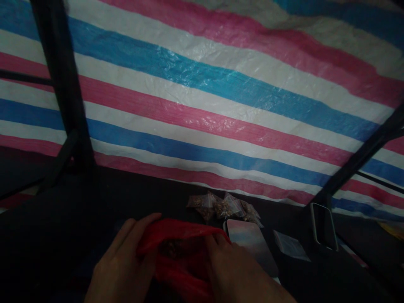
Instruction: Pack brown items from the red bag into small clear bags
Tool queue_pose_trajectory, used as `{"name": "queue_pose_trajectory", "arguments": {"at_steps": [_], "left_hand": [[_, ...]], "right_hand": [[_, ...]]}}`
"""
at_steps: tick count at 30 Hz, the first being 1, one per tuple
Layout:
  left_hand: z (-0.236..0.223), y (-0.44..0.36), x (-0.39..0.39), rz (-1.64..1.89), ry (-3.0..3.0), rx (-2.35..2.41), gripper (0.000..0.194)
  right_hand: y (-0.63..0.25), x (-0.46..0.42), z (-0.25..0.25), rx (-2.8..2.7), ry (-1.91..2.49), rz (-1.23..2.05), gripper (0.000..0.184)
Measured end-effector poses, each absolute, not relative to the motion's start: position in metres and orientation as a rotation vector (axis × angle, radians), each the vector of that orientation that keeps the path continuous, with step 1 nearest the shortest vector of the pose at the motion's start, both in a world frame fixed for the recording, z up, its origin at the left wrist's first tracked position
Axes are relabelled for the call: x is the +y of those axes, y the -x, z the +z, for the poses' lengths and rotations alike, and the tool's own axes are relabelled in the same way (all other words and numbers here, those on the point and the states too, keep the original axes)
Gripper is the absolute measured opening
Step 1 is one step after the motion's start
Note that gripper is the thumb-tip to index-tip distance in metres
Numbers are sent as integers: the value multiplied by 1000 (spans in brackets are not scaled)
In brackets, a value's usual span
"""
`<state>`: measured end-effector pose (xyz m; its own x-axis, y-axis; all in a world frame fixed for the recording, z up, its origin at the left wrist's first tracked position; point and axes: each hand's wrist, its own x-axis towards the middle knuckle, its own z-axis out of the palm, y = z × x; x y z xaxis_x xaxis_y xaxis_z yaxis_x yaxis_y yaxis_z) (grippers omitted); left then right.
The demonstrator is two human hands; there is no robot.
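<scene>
A red plastic bag hangs open between my hands at the bottom of the view, with small brownish bits dimly visible inside. My left hand grips the bag's left rim, thumb inside and fingers outside. On the other side my right hand holds the right rim, its fingertips hidden in the red folds. Just beyond my right hand lies a flat, shiny-topped device, perhaps a small scale. Behind it sit several small clear zip bags filled with brownish pieces.
A flat clear zip bag lies right of the device, and a phone leans near a dark post. Striped plastic sheeting walls off the back. Another dark post stands at left. The lighting is dim.
</scene>
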<state>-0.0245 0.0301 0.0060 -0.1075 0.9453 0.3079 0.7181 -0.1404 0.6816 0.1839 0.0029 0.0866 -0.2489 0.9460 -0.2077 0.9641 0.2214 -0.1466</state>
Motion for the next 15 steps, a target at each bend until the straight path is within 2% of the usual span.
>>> {"name": "queue_pose_trajectory", "arguments": {"at_steps": [3, 6, 11, 13, 15], "left_hand": [[2, 22, 32, 1131, -1881, 1780, 55], [-3, 17, 36, 1143, -1799, 1647, 49], [-11, 11, 33, 1112, -1807, 1574, 44], [-11, 10, 30, 1043, -1823, 1595, 49], [-10, 9, 29, 1004, -1850, 1627, 52]], "right_hand": [[-177, 3, 104, 2081, -1940, -320, 61], [-173, 2, 115, 1923, -1986, -234, 67], [-179, -3, 108, 2044, -1892, -228, 69], [-183, -2, 103, 2136, -1848, -329, 65], [-187, -1, 99, 2222, -1846, -449, 54]]}}
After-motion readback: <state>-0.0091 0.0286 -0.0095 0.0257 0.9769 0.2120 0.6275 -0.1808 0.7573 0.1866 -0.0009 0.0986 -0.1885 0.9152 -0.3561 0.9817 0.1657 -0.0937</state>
